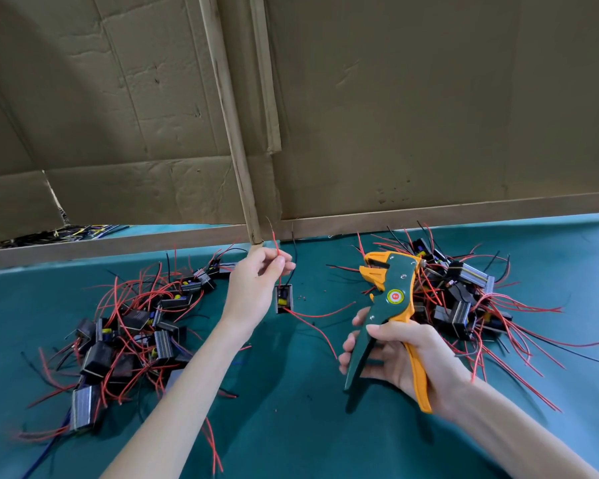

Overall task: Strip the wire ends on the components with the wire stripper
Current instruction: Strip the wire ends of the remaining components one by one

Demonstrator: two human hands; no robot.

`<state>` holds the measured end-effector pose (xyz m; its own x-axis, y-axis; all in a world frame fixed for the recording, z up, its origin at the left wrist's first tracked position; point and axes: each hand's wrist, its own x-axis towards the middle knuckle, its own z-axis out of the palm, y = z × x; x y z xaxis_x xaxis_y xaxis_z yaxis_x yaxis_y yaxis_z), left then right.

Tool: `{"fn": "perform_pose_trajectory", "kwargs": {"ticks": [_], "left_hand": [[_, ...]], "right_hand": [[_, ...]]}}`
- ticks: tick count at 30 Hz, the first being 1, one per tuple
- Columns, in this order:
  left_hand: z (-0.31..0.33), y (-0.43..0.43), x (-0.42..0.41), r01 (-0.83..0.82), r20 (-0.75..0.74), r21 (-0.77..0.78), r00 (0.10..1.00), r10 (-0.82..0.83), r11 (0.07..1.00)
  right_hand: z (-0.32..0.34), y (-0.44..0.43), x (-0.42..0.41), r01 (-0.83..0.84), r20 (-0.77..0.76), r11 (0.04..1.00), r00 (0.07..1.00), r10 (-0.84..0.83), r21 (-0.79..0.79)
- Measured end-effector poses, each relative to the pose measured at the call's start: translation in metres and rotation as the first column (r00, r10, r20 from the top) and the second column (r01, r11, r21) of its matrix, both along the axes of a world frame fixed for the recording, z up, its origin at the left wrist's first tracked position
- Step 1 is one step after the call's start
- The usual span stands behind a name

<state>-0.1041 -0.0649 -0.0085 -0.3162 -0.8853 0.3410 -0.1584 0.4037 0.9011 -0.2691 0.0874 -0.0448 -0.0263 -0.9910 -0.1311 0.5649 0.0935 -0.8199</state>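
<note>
Over the middle of the green mat (291, 416), your left hand (253, 285) is raised and pinches a red wire (276, 246) between thumb and fingertips, with the wire's end standing up above them. Whether that end is already bare is too fine to tell. The wire runs down to a small open-faced component (284, 299) just below and to the right of the hand; you cannot tell whether it hangs clear of the mat or touches it. A black wire rises from the component, and a second red lead trails from its bottom edge across the mat toward your other hand. Your right hand (398, 354) is wrapped around the handles of the green and orange wire stripper (393, 295). Its head is tilted up and to the left, near the held wire but apart from it, and the jaws stand slightly parted with nothing between them. A left pile of components (128, 330) with tangled red and black leads lies beside your left forearm, and a right pile of components (464, 299) lies just behind the stripper. A cardboard wall (412, 98) stands behind.
</note>
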Motion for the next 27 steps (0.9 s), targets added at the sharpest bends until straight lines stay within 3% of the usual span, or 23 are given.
{"fn": "perform_pose_trajectory", "kwargs": {"ticks": [4, 27], "left_hand": [[0.003, 0.004, 0.0, 0.056, -0.031, -0.026, 0.998, -0.056, 0.998], [0.032, 0.034, -0.004, 0.345, 0.21, -0.098, 0.924, -0.319, 0.934]], "right_hand": [[0.002, 0.002, 0.002, -0.038, -0.022, 0.999, 0.999, 0.037, -0.012], [0.003, 0.004, 0.003, -0.216, -0.185, 0.971, 0.963, 0.195, -0.102]]}}
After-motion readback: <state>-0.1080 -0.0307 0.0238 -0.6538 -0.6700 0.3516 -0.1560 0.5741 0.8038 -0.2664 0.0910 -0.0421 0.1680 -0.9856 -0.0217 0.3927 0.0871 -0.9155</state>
